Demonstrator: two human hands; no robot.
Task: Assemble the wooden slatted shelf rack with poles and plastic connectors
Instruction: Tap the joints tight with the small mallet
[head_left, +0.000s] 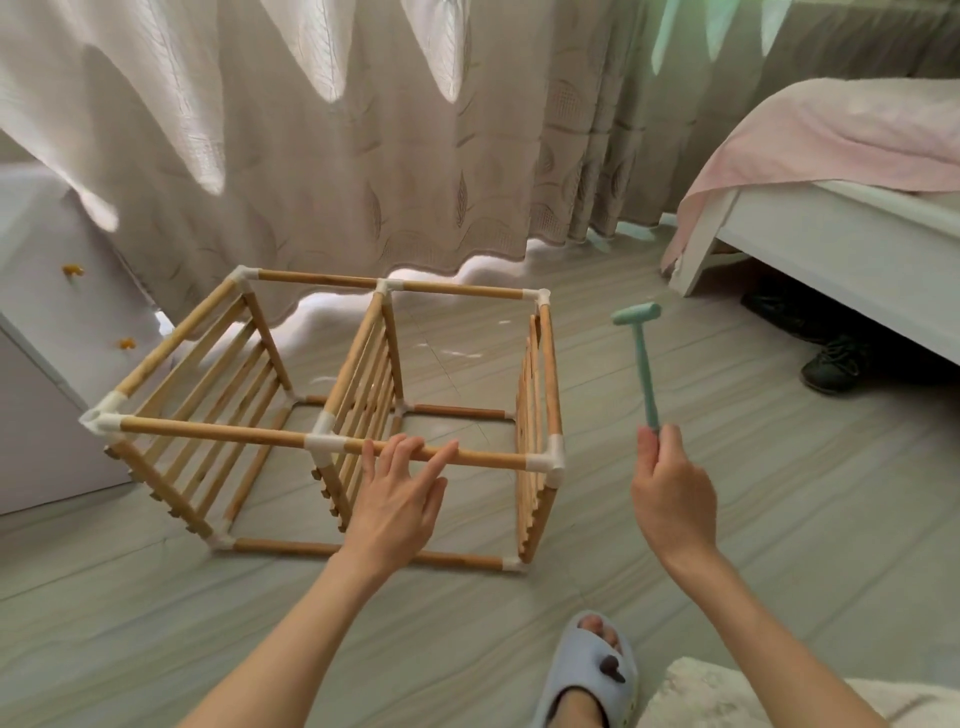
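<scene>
— Where did the rack (332, 415) sit just then?

— On its side on the floor (675, 519), centre-left of the frame, its three slatted shelves standing upright like fences. I judged it lay that way so every corner joint faced up or out, within reach of a tap.

— And the hands?

— My left hand (397, 499) rested on the near top pole (228, 432), fingers straight and spread, gripping nothing. I read that as steadying the frame against a blow. My right hand (670, 493) pinched the low end of the mallet (644, 358), head raised at centre-right.

— Why held so low?

— More swing, I reckoned. It hung above the near right connector (548, 462), which looked the likely target.

— How far along?

— Poles and connectors all appeared joined; only seating them tight seemed left.
</scene>
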